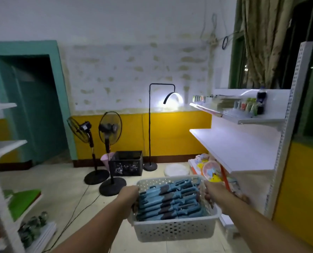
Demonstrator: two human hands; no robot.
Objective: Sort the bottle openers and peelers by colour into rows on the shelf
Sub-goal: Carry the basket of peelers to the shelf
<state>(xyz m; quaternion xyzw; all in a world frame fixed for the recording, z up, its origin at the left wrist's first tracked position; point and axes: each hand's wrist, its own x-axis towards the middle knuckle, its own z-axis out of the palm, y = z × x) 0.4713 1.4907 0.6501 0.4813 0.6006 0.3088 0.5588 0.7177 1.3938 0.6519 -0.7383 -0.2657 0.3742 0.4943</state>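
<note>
White shelf (232,147) at right, bare. Below and left of it, white perforated basket (174,229) held above the floor, packed with blue tools (168,199). Left hand (129,195) and right hand (211,191) clasped around opposite rims.

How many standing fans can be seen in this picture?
2. One standing fan is beside the teal doorway, facing left. The second standing fan is just right of it, next to the black crate. None looks hidden.
</note>
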